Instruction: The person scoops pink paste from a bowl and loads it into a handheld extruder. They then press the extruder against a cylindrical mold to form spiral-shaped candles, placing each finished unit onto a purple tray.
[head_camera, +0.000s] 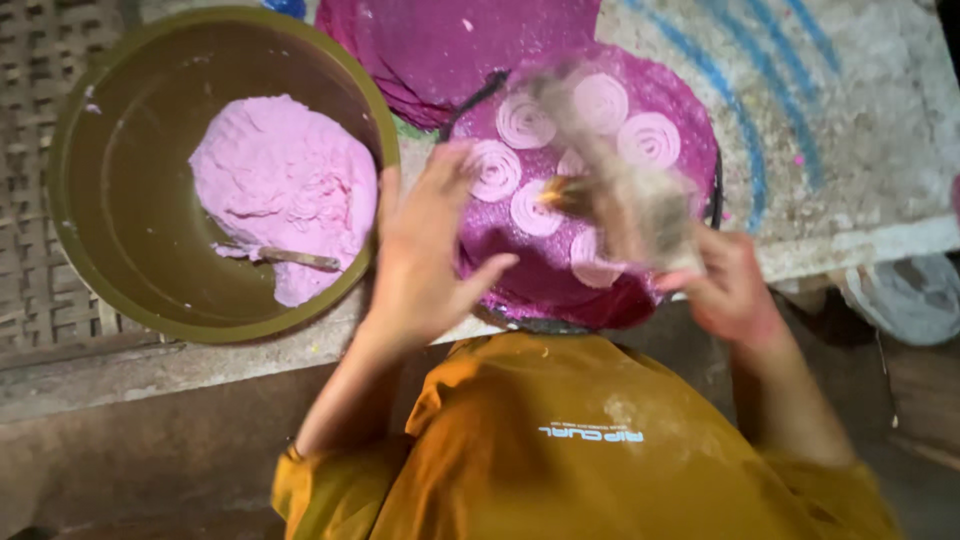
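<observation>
Left hand (425, 250) sits centre frame, fingers spread wide and flat, resting on the left edge of a round magenta tray (600, 285). It grips nothing, only presses on the rim.

Right hand (730, 285) is right of centre, closed round a dough press (615, 185), a tube-shaped tool that is motion-blurred and held tilted over the tray. Its tip area shows a yellowish blur just above the tray surface; can't tell if it touches.

On the tray: pale pink dough spirals (525, 120), about seven visible, laid close together in the upper and middle part of the tray. Some are partly hidden behind the blurred press.

Second magenta tray (440, 45) at top centre, partly under the first one; its visible part is bare.

Upper left: large olive-green bowl (130, 250) holding a lump of pink dough (290, 180) against its right wall. A spoon (290, 258) lies at the lower edge of the dough, handle end hard to make out.

Everything stands on a rough pale table (860, 150) with blue curved stripes at upper right. Woven mat (40, 150) at far left. Person's orange shirt (560, 450) fills bottom centre.
</observation>
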